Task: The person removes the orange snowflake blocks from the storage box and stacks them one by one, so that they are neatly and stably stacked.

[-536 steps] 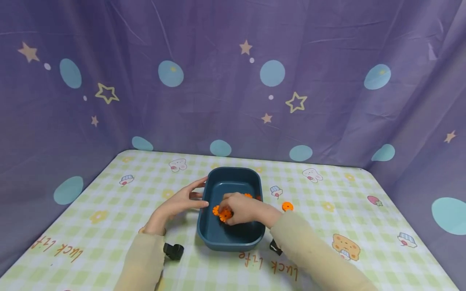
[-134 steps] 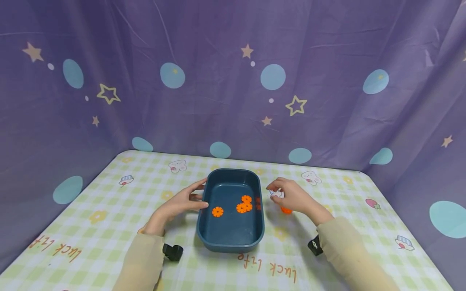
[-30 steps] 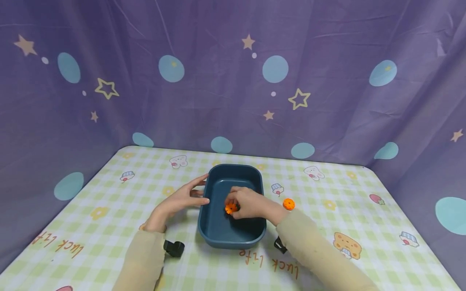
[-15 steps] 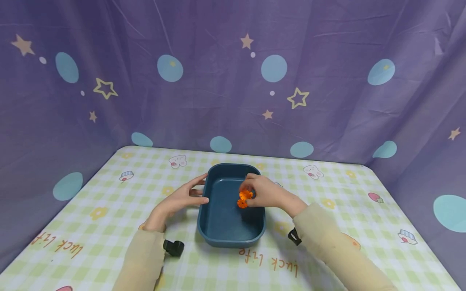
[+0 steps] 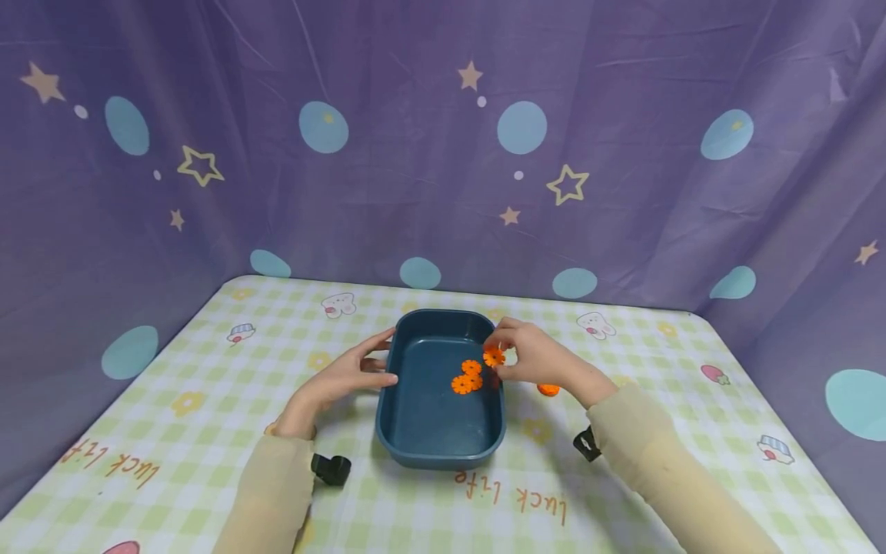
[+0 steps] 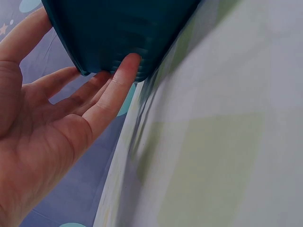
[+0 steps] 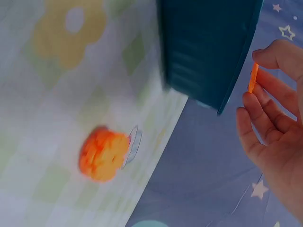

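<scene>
My right hand (image 5: pixel 536 355) pinches an orange notched plastic disc (image 5: pixel 494 357), shaped like a flower, over the right rim of a dark blue bin (image 5: pixel 432 431). The right wrist view shows this disc (image 7: pixel 253 78) edge-on between thumb and fingertips. Inside the bin, three more orange discs (image 5: pixel 467 384) lie close together toward the right wall. My left hand (image 5: pixel 342 382) rests against the bin's left side with fingers extended. Seen from the left wrist, its fingertips (image 6: pixel 129 64) touch the outer wall.
A small stack of orange discs (image 7: pixel 104 153) stands on the checked tablecloth (image 5: pixel 208 454) right of the bin, partly behind my right hand in the head view. A purple patterned curtain (image 5: pixel 415 185) closes off the table's back and sides.
The right hand has picked up a disc from inside the bin and carried it right, up to the rim, uncovering the three discs. The left hand stays in place.
</scene>
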A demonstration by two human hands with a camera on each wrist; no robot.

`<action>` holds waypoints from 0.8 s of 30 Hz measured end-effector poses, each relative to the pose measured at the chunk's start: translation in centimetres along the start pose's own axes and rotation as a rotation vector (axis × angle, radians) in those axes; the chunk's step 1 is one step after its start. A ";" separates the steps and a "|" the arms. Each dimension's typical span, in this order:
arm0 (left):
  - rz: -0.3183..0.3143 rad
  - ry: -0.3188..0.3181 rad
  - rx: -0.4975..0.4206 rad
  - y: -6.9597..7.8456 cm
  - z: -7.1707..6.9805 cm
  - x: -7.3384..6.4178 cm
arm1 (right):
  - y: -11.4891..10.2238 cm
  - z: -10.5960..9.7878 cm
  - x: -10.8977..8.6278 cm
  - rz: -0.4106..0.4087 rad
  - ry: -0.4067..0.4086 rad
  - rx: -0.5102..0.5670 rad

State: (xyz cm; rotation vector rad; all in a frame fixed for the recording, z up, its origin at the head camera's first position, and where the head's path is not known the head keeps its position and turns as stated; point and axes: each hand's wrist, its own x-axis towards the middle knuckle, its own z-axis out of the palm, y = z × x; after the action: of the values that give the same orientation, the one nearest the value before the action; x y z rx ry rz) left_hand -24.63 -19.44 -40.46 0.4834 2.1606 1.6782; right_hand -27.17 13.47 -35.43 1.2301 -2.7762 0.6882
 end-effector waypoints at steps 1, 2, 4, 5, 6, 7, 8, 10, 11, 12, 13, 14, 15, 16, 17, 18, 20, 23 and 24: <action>0.000 0.000 0.000 0.0 0.0 0.0 | 0.2 -0.1 -0.2 -0.001 0.007 -0.001; 0.000 0.000 0.000 0.0 0.0 0.0 | 0.5 -0.2 -0.3 0.001 0.012 -0.005; -0.001 0.002 0.002 0.0 0.0 0.0 | 0.9 -0.4 -0.6 0.009 0.021 -0.003; -0.001 0.002 0.003 0.0 0.0 0.0 | 1.1 -0.4 -0.8 0.011 0.025 -0.010; -0.001 0.003 0.003 0.0 0.0 0.0 | 1.3 -0.5 -1.0 0.017 0.031 -0.012; -0.001 0.002 0.004 0.0 0.0 0.0 | 1.4 -0.5 -1.2 0.021 0.036 -0.014; -0.001 0.001 0.004 0.0 0.0 0.0 | 1.6 -0.5 -1.4 0.028 0.039 -0.016; 0.001 -0.002 0.005 0.0 0.0 -0.1 | 1.9 -0.6 -1.8 0.035 0.044 -0.029; 0.002 -0.003 0.004 0.1 0.0 -0.1 | 2.0 -0.6 -2.1 0.038 0.042 -0.036; 0.002 -0.003 0.003 0.1 0.0 -0.1 | 2.2 -0.6 -2.3 0.045 0.040 -0.042; 0.002 -0.004 0.004 0.1 0.0 -0.1 | 2.4 -0.7 -2.5 0.048 0.037 -0.049; 0.003 -0.004 0.004 0.1 0.0 -0.1 | 2.5 -0.7 -2.7 0.053 0.033 -0.054; 0.009 -0.006 0.005 0.1 0.0 -0.1 | 2.7 -0.7 -2.9 0.057 0.032 -0.060; 0.008 -0.004 0.006 0.2 0.0 0.0 | 2.9 -0.7 -3.1 0.061 0.030 -0.062; 0.009 -0.002 0.005 0.2 0.0 0.0 | 3.1 -0.8 -3.3 0.066 0.029 -0.063; 0.014 -0.004 0.006 0.1 0.0 0.0 | 3.3 -0.8 -3.5 0.072 0.029 -0.062; 0.020 -0.006 0.006 0.1 0.0 0.0 | 3.6 -0.8 -3.8 0.086 0.029 -0.049; 0.022 -0.010 0.002 0.1 0.0 0.0 | 4.0 -0.6 -4.3 0.108 0.021 -0.044; 0.025 -0.014 0.002 0.1 0.0 0.0 | 4.2 -0.5 -4.4 0.115 0.016 -0.044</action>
State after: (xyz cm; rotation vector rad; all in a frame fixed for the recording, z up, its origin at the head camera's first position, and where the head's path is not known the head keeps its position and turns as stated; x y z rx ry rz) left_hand -24.62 -19.37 -40.36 0.5228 2.1550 1.6810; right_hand -27.17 19.22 -37.47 1.0591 -2.8507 0.6371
